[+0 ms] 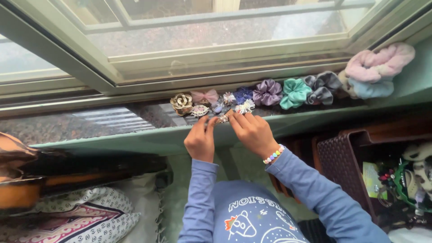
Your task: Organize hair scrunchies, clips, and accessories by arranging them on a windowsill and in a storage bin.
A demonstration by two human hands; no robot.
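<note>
**Small clip held over a crowded sill**

Both sets of fingertips pinch one small sparkly hair clip (223, 118), the left hand (200, 140) at its near end and the right hand (253, 132) closed over the other, thumb and forefinger narrow on it. The clip sits just at the front edge of the dark stone windowsill (112, 121), touching or nearly touching it; I cannot tell which. A beaded bracelet (274, 154) circles the right wrist.

Around the clip lies a tight row: a gold rose clip (181, 103), a pink bow (205, 96), a white jewelled piece (245, 106), then purple (267, 92), teal (294, 92) and grey scrunchies (323, 87), with a fluffy pink one (380, 63) at the end.

The risk, as I judge it, is the edge. The clip is tiny and held only by fingertips, so a slip could drop it off the sill towards the brown basket (342, 157) or the floor. A knuckle could also nudge the neighbouring pieces out of line.
</note>
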